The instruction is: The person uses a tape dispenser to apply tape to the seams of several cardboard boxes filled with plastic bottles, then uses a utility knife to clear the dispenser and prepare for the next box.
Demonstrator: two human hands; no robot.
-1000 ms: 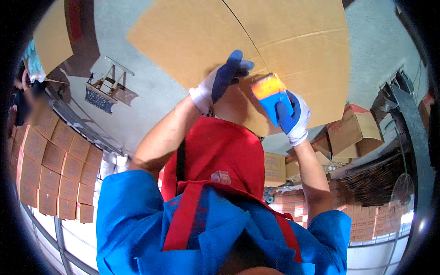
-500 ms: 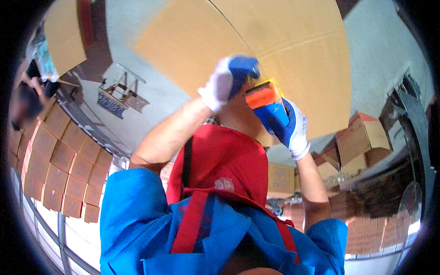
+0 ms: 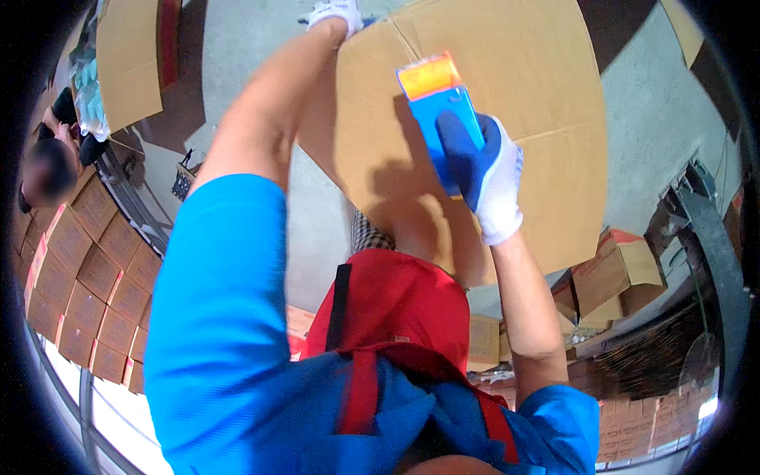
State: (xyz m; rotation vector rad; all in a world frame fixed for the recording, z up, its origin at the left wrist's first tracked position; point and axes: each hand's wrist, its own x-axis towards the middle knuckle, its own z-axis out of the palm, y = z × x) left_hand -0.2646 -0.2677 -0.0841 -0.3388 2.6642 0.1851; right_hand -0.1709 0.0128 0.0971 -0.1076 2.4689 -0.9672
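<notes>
Since a second ago the left hand [image 3: 336, 13] has slid from beside the tool out to the far top edge of the large cardboard box [image 3: 507, 119], the arm now stretched long; its grip is cut off by the frame, so I cannot tell how it stands. The right hand [image 3: 484, 178] stays wrapped around the blue tool [image 3: 440, 111] with the orange end, pressing it flat on the box panel. This looks like bracing the box while the tool works the surface. Its long axis runs up the panel, tilted slightly left, orange end pointing away from the person
</notes>
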